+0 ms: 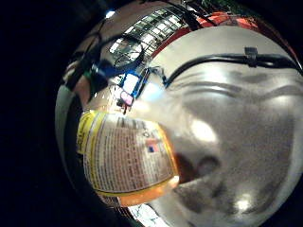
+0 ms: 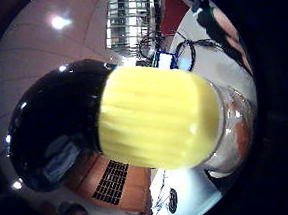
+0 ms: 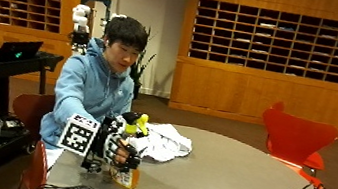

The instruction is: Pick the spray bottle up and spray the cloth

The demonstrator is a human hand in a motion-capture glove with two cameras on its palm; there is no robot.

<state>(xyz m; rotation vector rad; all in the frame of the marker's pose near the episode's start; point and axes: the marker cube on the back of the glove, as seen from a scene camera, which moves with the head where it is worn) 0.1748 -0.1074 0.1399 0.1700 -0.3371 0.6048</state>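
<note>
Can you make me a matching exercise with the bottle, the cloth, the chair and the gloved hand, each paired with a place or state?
Things:
1. bottle
2. cloth
3. chair
4. right hand

Places or states:
A. red, across the table
B. crumpled white on the table
C. curled round the bottle
D. upright, yellow collar

Pairs: 1-D, 2-B, 3-A, 4-C

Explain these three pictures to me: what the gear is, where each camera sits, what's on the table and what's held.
No machine here: a person at a round table wears a black glove with two small cameras on its palm. The normal-looking picture comes from a camera across the table. There the gloved right hand grips a spray bottle upright, its base at the tabletop. A white cloth lies just behind it. The two round pictures are the palm cameras: one shows the bottle's yellow collar and black top up close, the other its label, orange liquid and the grey tabletop.
</note>
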